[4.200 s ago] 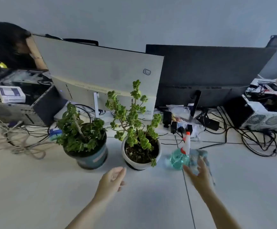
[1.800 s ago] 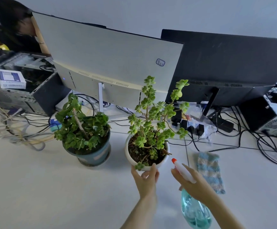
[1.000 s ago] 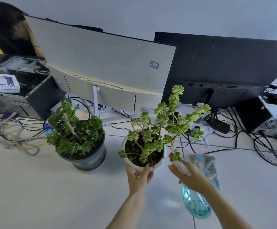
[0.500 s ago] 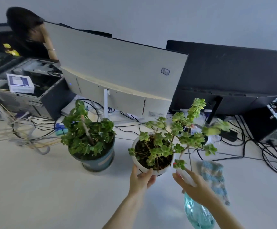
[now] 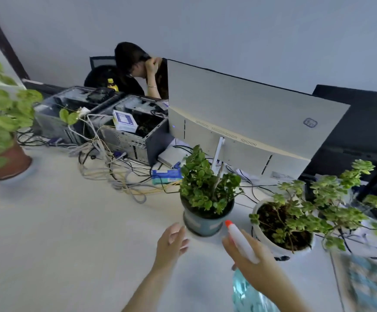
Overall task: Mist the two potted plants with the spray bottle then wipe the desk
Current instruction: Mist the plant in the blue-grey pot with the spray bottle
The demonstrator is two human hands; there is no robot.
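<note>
Two potted plants stand on the white desk (image 5: 59, 244). The dark-leaved plant in the blue-grey pot (image 5: 205, 219) is at centre. The pale succulent in the white pot (image 5: 282, 242) is to its right. My right hand (image 5: 252, 269) grips the teal spray bottle (image 5: 248, 293), whose white nozzle with an orange tip points at the blue-grey pot. My left hand (image 5: 171, 244) hovers with fingers apart just left of that pot, not touching it. A blue checked cloth (image 5: 367, 284) lies at the lower right.
A third plant in a terracotta pot (image 5: 9, 163) stands at the far left. Tangled cables (image 5: 115, 174) and open computer cases (image 5: 126, 129) fill the back. A white monitor (image 5: 246, 122) and a black monitor (image 5: 367, 131) stand behind the plants. A seated person (image 5: 138, 68) is behind.
My left hand has let go of the white pot and moved left beside the blue-grey pot. The bottle's nozzle has swung from the succulent toward the dark-leaved plant. My view has turned left.
</note>
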